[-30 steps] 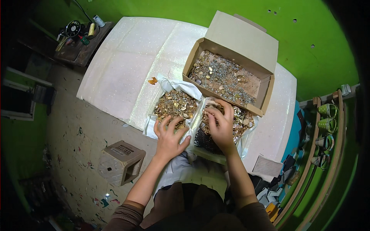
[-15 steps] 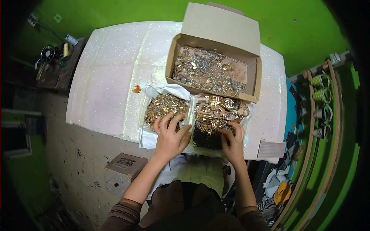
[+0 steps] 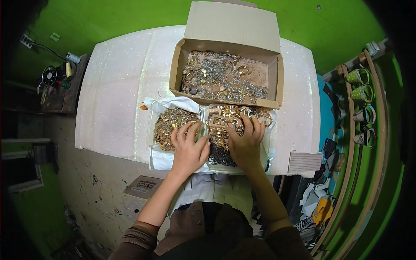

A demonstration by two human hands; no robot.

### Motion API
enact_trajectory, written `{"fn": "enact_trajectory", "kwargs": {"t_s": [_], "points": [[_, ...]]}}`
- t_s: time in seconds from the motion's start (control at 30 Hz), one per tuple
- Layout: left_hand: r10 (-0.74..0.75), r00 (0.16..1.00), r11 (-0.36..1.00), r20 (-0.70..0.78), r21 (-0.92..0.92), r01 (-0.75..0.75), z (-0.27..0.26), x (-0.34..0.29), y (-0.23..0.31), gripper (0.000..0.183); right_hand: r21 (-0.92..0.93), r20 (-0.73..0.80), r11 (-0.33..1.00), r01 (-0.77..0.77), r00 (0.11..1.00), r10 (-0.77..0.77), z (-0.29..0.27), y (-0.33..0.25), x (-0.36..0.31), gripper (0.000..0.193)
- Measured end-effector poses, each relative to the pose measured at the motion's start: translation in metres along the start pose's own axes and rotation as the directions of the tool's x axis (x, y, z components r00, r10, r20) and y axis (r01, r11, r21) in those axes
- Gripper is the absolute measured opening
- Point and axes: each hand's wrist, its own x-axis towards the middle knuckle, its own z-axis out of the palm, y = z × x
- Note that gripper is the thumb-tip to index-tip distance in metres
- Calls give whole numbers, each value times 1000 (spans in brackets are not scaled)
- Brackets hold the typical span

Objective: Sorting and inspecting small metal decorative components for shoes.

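Two shallow trays stand side by side at the table's near edge. The left one holds a heap of small gold and silver metal pieces [image 3: 167,125], lined with white paper [image 3: 175,104]. My left hand [image 3: 187,149] rests at its right side, fingers bent and apart, fingertips on the pieces. In the right tray lie gold buckles [image 3: 219,121] and other metal fittings, with black beads [image 3: 220,156] at the near end. Over that heap is my right hand [image 3: 246,145], thumb and fingers apart among the buckles. I see nothing held in either hand; the right fingertips partly cover what they touch.
Behind the trays stands an open cardboard box [image 3: 173,76] with small shiny pieces inside. A striped grey card [image 3: 305,161] lies at the table's right. Sandals hang on a wooden rack [image 3: 377,108]; a carton [image 3: 143,188] sits on the floor at left.
My right hand has moved left and away from me, from the black beads onto the buckles. The left hand stays over the left heap. The whole view has shifted slightly.
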Motion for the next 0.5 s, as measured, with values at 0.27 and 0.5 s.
{"fn": "enact_trajectory", "kwargs": {"t_s": [0.27,0.5], "points": [[-85,996,996,33,18,84,5,2,8,17,90,50,995,43,998,-47,7,-1,2,26],[-135,990,990,47,48,133,6,3,9,22,104,6,991,82,997,-83,15,1,0,24]]}}
